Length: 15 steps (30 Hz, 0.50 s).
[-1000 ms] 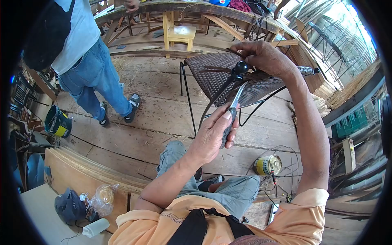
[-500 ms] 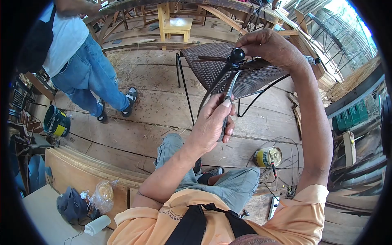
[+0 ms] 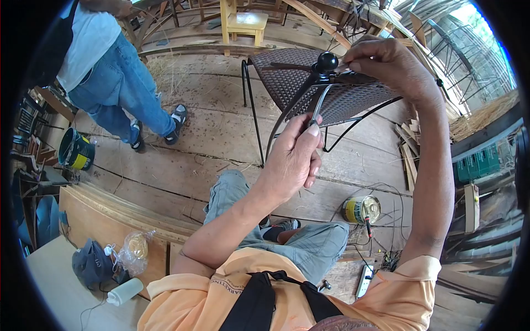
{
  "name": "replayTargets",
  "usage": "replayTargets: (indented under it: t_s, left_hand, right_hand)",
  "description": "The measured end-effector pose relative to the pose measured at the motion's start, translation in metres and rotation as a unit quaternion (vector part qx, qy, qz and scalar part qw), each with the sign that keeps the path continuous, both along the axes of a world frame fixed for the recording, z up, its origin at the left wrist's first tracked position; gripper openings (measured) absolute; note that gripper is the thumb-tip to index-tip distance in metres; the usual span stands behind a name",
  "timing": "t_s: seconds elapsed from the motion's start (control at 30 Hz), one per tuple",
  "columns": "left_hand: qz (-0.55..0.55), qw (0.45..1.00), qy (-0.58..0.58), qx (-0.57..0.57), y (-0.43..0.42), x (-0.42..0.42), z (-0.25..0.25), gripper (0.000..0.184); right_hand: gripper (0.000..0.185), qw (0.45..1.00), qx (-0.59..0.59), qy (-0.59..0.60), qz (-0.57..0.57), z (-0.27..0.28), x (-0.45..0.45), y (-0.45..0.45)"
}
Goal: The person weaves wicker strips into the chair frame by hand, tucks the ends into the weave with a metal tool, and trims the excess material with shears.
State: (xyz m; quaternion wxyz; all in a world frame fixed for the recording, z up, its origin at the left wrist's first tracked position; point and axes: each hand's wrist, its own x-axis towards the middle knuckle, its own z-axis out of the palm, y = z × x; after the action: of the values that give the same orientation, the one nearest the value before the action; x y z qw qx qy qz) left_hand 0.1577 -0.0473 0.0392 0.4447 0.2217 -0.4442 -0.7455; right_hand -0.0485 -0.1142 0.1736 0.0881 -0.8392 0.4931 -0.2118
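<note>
Upper centre: left hand closed round a silvery curved-blade knife, tip just below a glossy black ball knob; right hand pinching a thin brown strip over a brown woven seat.

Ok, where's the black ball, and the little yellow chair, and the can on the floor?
Black ball [image 3: 327, 62]: head view, on the ball's round front.
Little yellow chair [image 3: 248, 22]: head view, on its seat.
Can [image 3: 351, 211]: head view, on its side.
</note>
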Motion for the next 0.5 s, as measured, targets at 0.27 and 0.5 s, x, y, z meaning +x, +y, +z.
replayTargets:
  t_s: [0.27, 0.5]
  left_hand:
    - [0.035, 0.999, -0.017, -0.014, 0.006, -0.006, -0.001, 0.035]
    - [0.055, 0.997, -0.048, -0.015, 0.006, 0.000, 0.011, 0.036]
  right_hand:
    - [0.017, 0.999, -0.028, 0.036, -0.007, 0.001, -0.005, 0.006]
    - [0.017, 0.999, -0.033, 0.013, -0.018, 0.000, 0.001, 0.011]
